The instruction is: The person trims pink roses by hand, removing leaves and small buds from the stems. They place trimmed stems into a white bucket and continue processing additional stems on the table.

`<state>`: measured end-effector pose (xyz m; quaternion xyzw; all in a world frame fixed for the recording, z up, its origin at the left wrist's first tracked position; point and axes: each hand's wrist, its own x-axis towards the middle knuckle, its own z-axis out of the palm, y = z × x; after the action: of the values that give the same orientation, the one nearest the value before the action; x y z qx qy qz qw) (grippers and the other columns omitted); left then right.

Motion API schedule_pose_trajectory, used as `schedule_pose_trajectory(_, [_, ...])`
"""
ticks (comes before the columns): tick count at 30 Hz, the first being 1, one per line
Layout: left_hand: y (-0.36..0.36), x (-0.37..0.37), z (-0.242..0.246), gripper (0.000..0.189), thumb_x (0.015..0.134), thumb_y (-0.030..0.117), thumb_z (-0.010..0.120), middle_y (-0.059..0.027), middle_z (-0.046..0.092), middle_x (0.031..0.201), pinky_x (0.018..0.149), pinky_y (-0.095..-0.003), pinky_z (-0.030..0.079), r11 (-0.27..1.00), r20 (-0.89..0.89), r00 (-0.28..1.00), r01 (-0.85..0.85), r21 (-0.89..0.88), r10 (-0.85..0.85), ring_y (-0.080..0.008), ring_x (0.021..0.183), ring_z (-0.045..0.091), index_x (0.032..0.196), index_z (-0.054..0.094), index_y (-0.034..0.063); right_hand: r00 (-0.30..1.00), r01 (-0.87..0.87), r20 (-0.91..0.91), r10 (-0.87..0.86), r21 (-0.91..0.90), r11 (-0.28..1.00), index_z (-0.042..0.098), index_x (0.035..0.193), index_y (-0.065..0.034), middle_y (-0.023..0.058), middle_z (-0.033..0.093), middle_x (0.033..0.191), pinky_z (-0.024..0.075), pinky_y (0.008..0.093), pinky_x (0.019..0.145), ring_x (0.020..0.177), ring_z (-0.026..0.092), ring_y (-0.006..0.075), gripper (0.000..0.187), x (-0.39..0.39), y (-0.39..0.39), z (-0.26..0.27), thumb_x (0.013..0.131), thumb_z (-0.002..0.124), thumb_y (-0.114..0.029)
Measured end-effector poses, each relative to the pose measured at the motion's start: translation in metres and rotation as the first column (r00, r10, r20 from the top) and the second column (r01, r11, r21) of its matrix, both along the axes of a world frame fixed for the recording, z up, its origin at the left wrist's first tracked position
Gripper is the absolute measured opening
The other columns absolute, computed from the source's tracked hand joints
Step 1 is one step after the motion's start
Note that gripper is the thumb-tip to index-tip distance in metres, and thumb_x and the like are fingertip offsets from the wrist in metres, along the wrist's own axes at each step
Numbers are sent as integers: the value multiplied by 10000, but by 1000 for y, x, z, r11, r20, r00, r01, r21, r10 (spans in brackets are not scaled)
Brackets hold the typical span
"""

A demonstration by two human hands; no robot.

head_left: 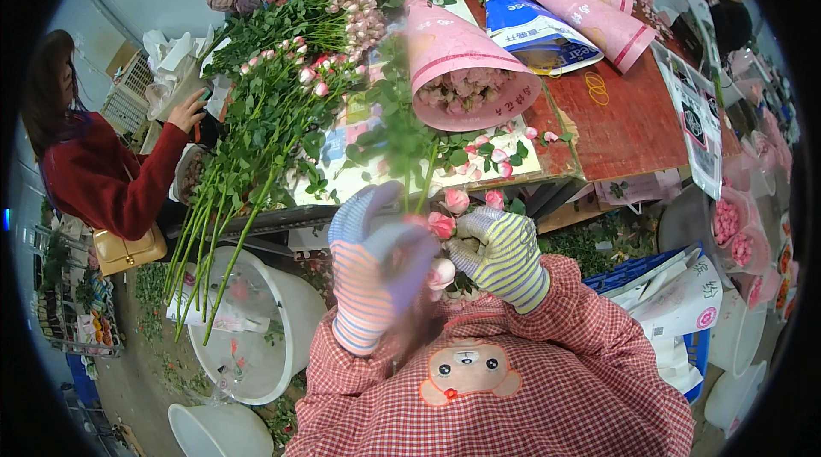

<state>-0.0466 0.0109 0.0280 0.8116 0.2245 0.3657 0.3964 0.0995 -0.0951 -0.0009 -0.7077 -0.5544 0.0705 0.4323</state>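
Observation:
Both my hands wear striped knit work gloves and are close together in front of my chest, around pink rose heads. My left hand [378,264] is raised and partly blurred by motion; what lies within its fingers cannot be made out. My right hand [500,255] has its fingers curled in beside a pink rose head [442,225]; whether they grip a stem is hidden. A paler rose head [441,273] hangs between the hands. Green stems with leaves [401,149], blurred, extend away from the roses over the table edge. Beyond them lies a rose bouquet in pink wrapping [471,66].
Long-stemmed roses [256,117] are heaped at the table's left, stems jutting over its edge. Rubber bands [596,88] lie on the red tabletop [632,130]. White buckets [301,322] and a blue basket [699,354] flank me. A person in red stands left; others work farther off.

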Motion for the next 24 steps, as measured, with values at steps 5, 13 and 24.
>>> schedule_pose_trajectory(5, [2,11,-2,200,651,73,807,-220,633,1058,824,-413,504,964,27,994,-105,243,101,-345,948,634,812,691,48,999,-10,38,8,50,999,633,785,-76,125,600,758,470,443,579,670,601,347,104,-2,-4,-1,760,636,-178])
schedule_pose_trajectory(13, [2,9,-4,140,720,34,735,-174,576,1213,940,-403,446,947,-77,993,-65,314,94,-318,1118,546,855,699,44,994,43,-109,-32,97,994,598,782,-72,155,593,709,480,441,587,664,607,358,112,-3,0,-5,783,632,-179])
schedule_pose_trajectory(24, [-2,16,-10,227,671,45,783,-212,604,1159,847,-422,490,961,20,992,-128,244,127,-369,997,606,874,691,87,999,49,-1,-49,104,993,650,838,-93,137,628,762,499,444,592,684,631,351,106,-1,-1,0,773,634,-176])
